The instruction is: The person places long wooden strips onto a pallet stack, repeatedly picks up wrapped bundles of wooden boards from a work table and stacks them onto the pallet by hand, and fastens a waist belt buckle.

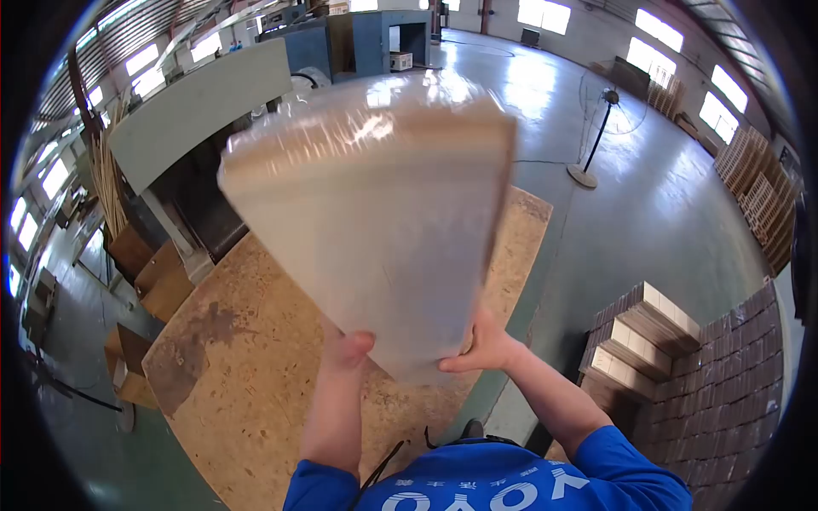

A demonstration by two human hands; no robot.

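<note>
A large flat package point(383, 230), wrapped in clear shiny film, is raised above the wooden board table point(247, 375). It is pale on its broad face and brown along the far edge. My left hand point(348, 347) grips its near left side, the thumb on the face. At the near right corner my right hand point(483, 342) holds it too, thumb over the face and the other fingers mostly hidden behind. The far end of the package is tilted up and looks slightly blurred.
Stacks of brown cartons point(716, 392) stand at the lower right. A fan on a pole point(600, 136) is at the upper right. Beyond the table at the left is a light-coloured machine point(204, 102), with open cardboard boxes point(132, 366) near the left edge.
</note>
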